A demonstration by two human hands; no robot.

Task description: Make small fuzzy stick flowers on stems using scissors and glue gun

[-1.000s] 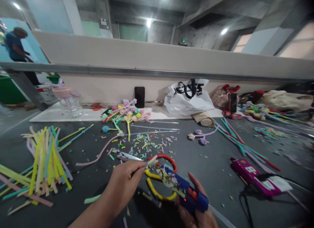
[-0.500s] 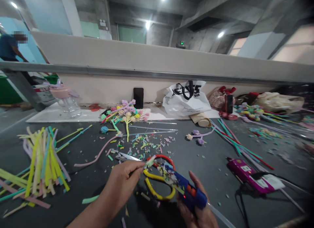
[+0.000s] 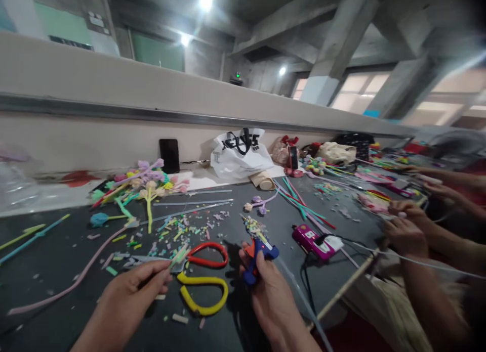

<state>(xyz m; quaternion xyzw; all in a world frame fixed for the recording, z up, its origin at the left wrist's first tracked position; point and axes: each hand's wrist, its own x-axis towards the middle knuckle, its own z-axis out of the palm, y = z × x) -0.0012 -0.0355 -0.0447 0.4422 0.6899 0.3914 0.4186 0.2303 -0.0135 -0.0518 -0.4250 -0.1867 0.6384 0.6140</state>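
My left hand (image 3: 131,299) pinches a small pale green and pinkish strip (image 3: 179,257) between thumb and fingertips. Wrapped around a blue hot glue gun (image 3: 261,252), my right hand (image 3: 271,291) points it away from me; bits of colored scrap cling to its nozzle end. A clear glue stick (image 3: 299,291) trails from near the gun toward the bottom edge. Between my hands lie scissors (image 3: 208,295) with one red and one yellow handle, their blades partly behind my left fingers. Small colored clippings (image 3: 182,230) are scattered just beyond.
Fuzzy flower stems (image 3: 148,185) lie at the back left, near a dark phone (image 3: 169,156). A white bag (image 3: 241,155) leans against the partition. Right of me are a magenta power box (image 3: 317,242) with black cables and co-workers' hands (image 3: 408,230).
The view has swung right, bringing co-workers' arms in. The glue gun has moved away from the strip in my left hand and turned to point forward.
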